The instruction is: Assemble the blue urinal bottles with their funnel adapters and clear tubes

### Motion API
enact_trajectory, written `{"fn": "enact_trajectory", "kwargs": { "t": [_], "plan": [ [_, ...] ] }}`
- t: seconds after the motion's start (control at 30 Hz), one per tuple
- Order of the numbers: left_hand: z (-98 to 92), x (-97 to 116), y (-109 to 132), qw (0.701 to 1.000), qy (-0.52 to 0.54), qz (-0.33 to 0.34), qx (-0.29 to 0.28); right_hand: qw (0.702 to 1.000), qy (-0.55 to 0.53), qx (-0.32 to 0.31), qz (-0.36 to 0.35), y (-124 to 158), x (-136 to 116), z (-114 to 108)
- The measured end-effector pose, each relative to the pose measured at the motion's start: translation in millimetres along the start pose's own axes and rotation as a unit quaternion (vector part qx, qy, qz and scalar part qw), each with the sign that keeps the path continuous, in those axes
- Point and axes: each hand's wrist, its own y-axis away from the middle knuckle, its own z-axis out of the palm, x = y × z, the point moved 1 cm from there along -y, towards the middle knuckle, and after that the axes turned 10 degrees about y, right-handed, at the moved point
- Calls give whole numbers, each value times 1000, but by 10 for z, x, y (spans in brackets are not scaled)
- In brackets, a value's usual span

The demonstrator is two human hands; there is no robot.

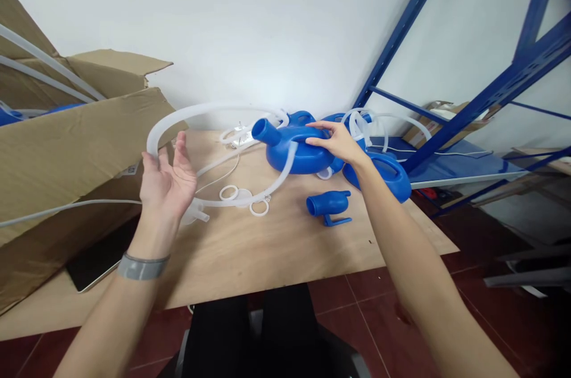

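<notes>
My left hand (167, 179) is raised on the left, palm up, with a translucent hose (196, 110) pinched at the thumb; the other fingers are loosely extended. That hose arcs over towards the back of the table. A blue plastic urinal bottle (297, 155) with a short wide neck is gripped from above by my right hand (336, 140), fingers over its handle. Another stretch of tubing runs down from the bottle's front. Below it lies a small blue spouted piece (329, 204). White rings (259, 207) and a clear funnel-like part (195, 211) rest on the tabletop between my hands.
An open cardboard box (84, 158) with tubing inside stands on the left, beside a dark flat device (102, 256). More blue bottles (379, 176) crowd the table's right back. A blue metal shelf (459, 158) rises to the right, next to the wooden table (250, 259).
</notes>
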Motion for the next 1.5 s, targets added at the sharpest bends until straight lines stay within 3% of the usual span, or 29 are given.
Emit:
{"fn": "enact_trajectory", "kwargs": {
  "t": [0.27, 0.43, 0.53, 0.7, 0.8, 0.9, 1.07, 1.2, 1.27, 1.37, 1.43, 1.5],
  "plan": [
    [-130, -66, 58, 996, -74, 25, -32, 967, 246, 15, -58, -283, 490, 12],
    [-117, -108, 140, 994, -89, 53, -35, 930, 340, -86, -112, -521, 705, 246],
    [-90, -196, 146, 995, -88, 44, -23, 924, 350, -105, -112, -581, 792, 386],
    [-100, -293, 39, 988, -154, 17, 11, 939, 320, -116, -45, -510, 824, 521],
    [-145, -337, -39, 973, -231, 13, 20, 958, 265, -106, -32, -329, 673, 463],
    [-191, -415, -86, 940, -338, 48, 1, 976, 191, -97, -31, 68, 423, 259],
    [-269, -596, -120, 858, -499, 100, -67, 973, 165, -162, 25, 1126, 238, -20],
    [-372, -654, -106, 790, -592, 64, -147, 969, 182, -167, 29, 1716, 324, 88],
    [-424, -653, -67, 699, -674, 29, -236, 973, 180, -143, 37, 1815, 333, 181],
    [-518, -664, 26, 521, -762, 1, -385, 983, 146, -105, 33, 1795, 214, 306],
    [-605, -699, 88, 444, -777, 14, -446, 990, 102, -92, 25, 1733, 65, 402],
    [-713, -759, 142, 392, -781, 45, -484, 994, 61, -87, 21, 1671, -92, 531]
  ]
}}
